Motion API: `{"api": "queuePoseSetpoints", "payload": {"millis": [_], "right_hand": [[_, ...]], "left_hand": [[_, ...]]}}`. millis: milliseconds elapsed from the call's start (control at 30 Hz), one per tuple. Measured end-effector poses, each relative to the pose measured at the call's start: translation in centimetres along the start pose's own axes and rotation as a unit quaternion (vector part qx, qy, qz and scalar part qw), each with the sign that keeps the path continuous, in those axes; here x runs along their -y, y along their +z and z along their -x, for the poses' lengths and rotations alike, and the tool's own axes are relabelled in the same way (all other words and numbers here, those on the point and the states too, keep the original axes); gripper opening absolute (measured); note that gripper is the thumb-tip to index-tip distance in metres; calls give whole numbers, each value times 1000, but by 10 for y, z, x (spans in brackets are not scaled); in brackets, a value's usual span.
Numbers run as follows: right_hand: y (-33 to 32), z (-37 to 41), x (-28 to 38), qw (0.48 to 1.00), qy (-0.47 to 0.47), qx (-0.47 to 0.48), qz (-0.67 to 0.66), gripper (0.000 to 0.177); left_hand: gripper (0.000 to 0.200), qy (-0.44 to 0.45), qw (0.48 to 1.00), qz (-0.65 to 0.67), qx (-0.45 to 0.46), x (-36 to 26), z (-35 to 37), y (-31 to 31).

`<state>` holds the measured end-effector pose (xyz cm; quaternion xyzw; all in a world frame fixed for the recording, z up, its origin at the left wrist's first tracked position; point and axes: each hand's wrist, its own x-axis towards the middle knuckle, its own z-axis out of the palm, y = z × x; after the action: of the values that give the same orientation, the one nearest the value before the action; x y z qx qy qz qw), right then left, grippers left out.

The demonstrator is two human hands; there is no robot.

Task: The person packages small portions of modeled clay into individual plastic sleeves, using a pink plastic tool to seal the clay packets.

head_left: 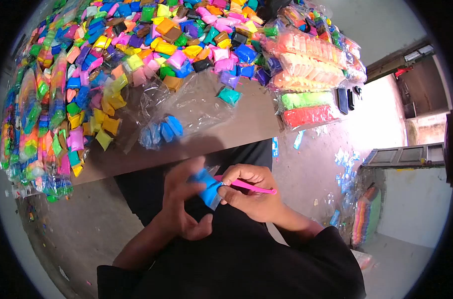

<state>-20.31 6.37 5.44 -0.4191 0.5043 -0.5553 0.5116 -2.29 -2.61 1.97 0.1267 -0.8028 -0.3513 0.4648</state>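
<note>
My left hand (182, 199) and my right hand (251, 192) meet over my lap, both holding a small blue packet (207, 187) in clear plastic. My right hand also pinches a thin pink stick (254, 187) that points to the right. On the brown table (246, 122) above my hands lies a clear bag with a few more blue packets (162, 130).
A big heap of small coloured packets (151, 35) covers the table's far side. Filled clear bags of packets (34, 129) line the left edge. Bagged stacks of orange, green and red strips (308, 79) sit at the right. Plastic scraps litter the floor (331, 164).
</note>
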Motion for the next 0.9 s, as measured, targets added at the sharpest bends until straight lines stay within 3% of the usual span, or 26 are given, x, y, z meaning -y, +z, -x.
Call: {"api": "queuePoseSetpoints", "payload": {"millis": [33,100,167,233,300,500,633,733,833,900], "right_hand": [[-2,-1,0,1000,2,2,1,8],[-8,-3,1,997,-14,28,64,9],[-8,-4,-2,997,-18,24,68,9],[-9,-4,-3,997,-25,10,71,9],[-7,-2,-2,999,10,-7,40,10],[-1,-5,-2,998,-17,-38,49,11],[-8,-7,-3,995,-26,-21,93,10],[-8,-8,-2,995,-38,-14,87,10],[-8,-7,-4,995,-11,-17,98,9],[-7,-6,-14,996,-17,-88,30,11]], "left_hand": [[44,-113,986,117,31,-6,-4,-5],[47,-130,982,121,58,-3,-20,-10],[43,-168,964,140,150,1,-22,-9],[38,-172,968,139,118,0,-23,-5],[33,-247,946,147,150,-6,-23,-7],[21,-266,954,125,64,-16,-23,3],[20,-239,960,125,68,-15,-24,3],[18,-270,951,126,75,-17,-25,0],[17,-308,939,124,83,-15,-23,-3],[16,-388,895,211,57,-13,-22,-2]]}}
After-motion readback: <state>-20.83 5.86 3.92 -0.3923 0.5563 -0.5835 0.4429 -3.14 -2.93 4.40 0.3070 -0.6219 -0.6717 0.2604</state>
